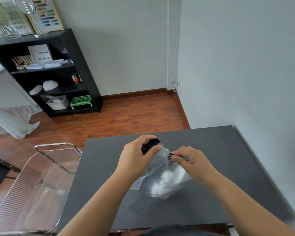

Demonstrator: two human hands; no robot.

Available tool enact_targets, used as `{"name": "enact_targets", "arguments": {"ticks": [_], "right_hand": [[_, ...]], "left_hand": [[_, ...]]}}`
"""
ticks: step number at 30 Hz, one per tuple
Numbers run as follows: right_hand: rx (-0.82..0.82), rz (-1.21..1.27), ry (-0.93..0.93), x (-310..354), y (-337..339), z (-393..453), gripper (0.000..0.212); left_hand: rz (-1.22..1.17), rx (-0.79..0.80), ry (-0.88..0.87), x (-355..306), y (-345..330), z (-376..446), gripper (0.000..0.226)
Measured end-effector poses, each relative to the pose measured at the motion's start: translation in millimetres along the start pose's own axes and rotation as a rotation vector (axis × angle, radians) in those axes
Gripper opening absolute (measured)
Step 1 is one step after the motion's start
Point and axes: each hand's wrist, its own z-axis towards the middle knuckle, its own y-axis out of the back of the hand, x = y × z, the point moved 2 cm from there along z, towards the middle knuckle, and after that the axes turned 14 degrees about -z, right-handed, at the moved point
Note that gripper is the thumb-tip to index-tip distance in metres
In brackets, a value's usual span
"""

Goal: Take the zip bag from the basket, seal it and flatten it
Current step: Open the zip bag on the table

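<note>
- Two bare forearms are seen reaching in from the near edge of the dark grey surface [99, 167], toward its middle.
- A clear zip bag [162, 176] is held up above the middle of the surface; its lower end hangs close over the top, though contact cannot be told.
- Something white and soft is seen inside the bag's lower part.
- The left hand [136, 153] is clenched on the bag's top left corner, with the black zip strip [150, 145] pinched between thumb and fingers.
- The right hand [188, 158] is closed in a pinch on the bag's top right part, where black printed marks show through the plastic.
- The bag's top is stretched between the two grips; whether the zip is sealed cannot be told.
- A clear ribbed basket [32, 181] with a metal rim stands just beside the surface's left edge.
- Beyond the far edge, a wooden floor [126, 116] is seen.
- A black shelf [46, 72] stands against the far wall, with a green crate [81, 100] and a white bin [57, 103] on its lowest level.
- A framed colour chart [46, 14] and a glass vase [6, 29] are set on top of the shelf.
</note>
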Motion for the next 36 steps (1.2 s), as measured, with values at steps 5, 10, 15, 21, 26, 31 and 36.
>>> {"name": "enact_targets", "arguments": {"ticks": [5, 10, 15, 21, 26, 31, 36], "right_hand": [[-0.014, 0.072, 0.01, 1, -3, -4, 0.024], [-0.015, 0.094, -0.04, -12, -8, -7, 0.026], [0.047, 0.058, -0.062, -20, -10, -8, 0.025], [0.054, 0.282, -0.05, -2, -7, 0, 0.04], [-0.056, 0.502, -0.048, 6, -1, 14, 0.01], [-0.156, 0.681, -0.172, -15, 7, 8, 0.017], [-0.197, 0.722, -0.272, -28, 7, 5, 0.018]], "left_hand": [[-0.005, -0.095, -0.08, 1, 3, 2, 0.009], [-0.094, -0.251, -0.125, -3, 17, 5, 0.016], [-0.161, -0.222, -0.137, -6, 17, 7, 0.015], [-0.138, 0.006, -0.207, -17, 0, 5, 0.01], [0.077, 0.206, -0.079, -6, 8, 2, 0.041], [0.131, 0.216, 0.167, 40, 38, -15, 0.047], [-0.123, 0.127, 0.196, 54, 30, -22, 0.024]]}}
